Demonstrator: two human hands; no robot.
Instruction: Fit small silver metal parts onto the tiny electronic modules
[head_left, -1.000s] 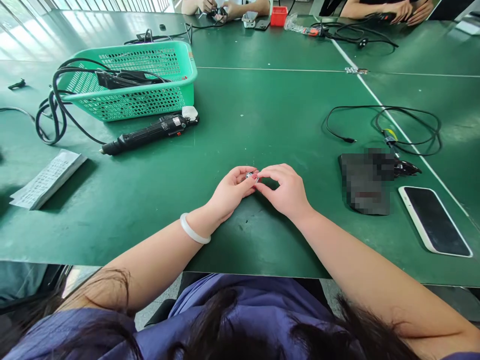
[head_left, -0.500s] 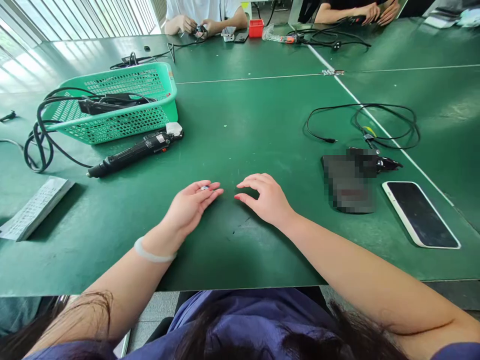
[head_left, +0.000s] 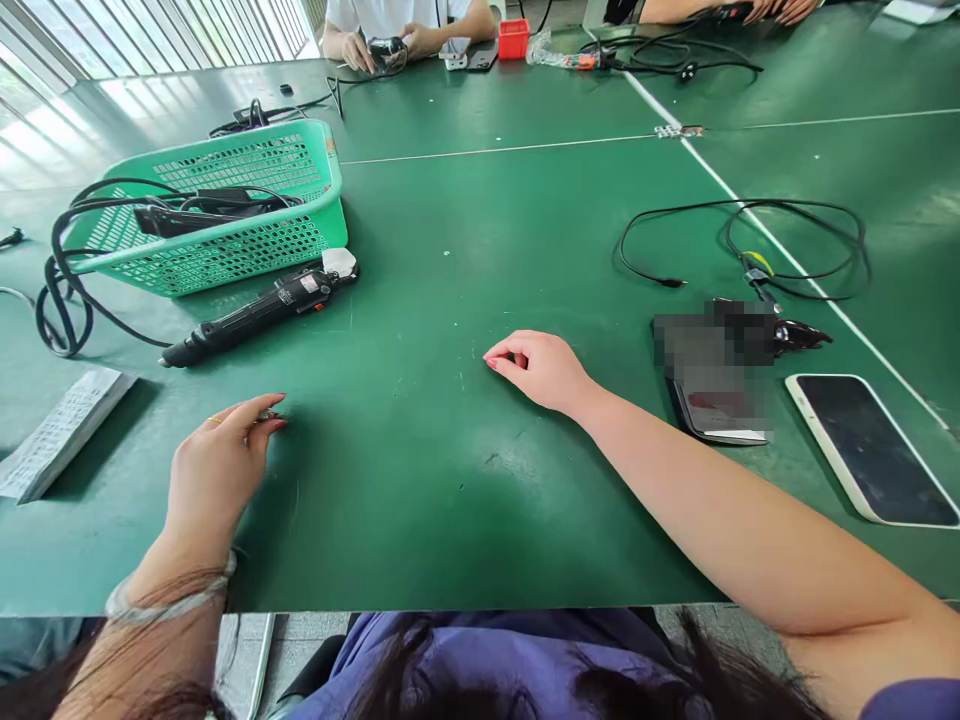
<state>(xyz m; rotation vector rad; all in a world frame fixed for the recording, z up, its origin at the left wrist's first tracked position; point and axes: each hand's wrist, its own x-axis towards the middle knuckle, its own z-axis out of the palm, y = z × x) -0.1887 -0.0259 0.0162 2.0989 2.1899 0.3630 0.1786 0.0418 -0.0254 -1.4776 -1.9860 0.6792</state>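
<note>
My left hand (head_left: 216,465) is over the green table near its front edge, back of the hand up. Its thumb and fingers are closed together, with a tiny shiny bit showing between them, too small to name. Farther right, my right hand (head_left: 546,372) rests at the middle of the table with thumb and forefinger pinched. Whatever its fingertips hold, if anything, cannot be made out. Beyond my left hand lies a black electric screwdriver (head_left: 259,315), its cord looping away to the left.
A green plastic basket (head_left: 247,268) with black corded gear stands behind the screwdriver. A paper stack (head_left: 64,432) lies far left. On the right are a white-edged phone (head_left: 874,450), a blurred-out dark object (head_left: 709,375) and a coiled cable (head_left: 814,205). Two people sit opposite, beyond a red box (head_left: 514,40).
My left hand has moved left and turned over from palm up, its fingers closing. My right hand stays about where it was, its thumb and forefinger drawn together.
</note>
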